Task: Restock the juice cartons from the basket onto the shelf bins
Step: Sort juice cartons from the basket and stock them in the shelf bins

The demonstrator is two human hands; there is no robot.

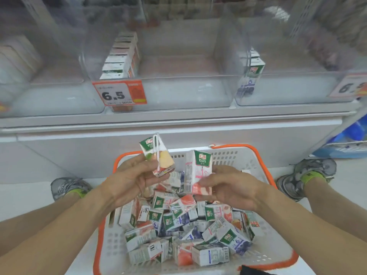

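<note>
A white basket with an orange rim (282,255) sits on the floor, holding several small juice cartons (178,231) in a loose pile. My left hand (131,181) holds a tilted apple juice carton (158,155) above the basket. My right hand (228,187) holds an upright pink carton (197,171) beside it. Both cartons are raised over the basket's far end. Above, clear shelf bins stand in a row: the middle bin (178,92) has one column of cartons (119,58) at its left, and the right bin (288,90) has a few blueberry cartons (255,66) at its left.
A price tag reading 6.5 (119,93) hangs on the middle bin's front, another (351,86) on the right bin. My two feet in grey shoes (69,187) (305,175) flank the basket. Blue packaged goods (349,139) lie at the right by the shelf base.
</note>
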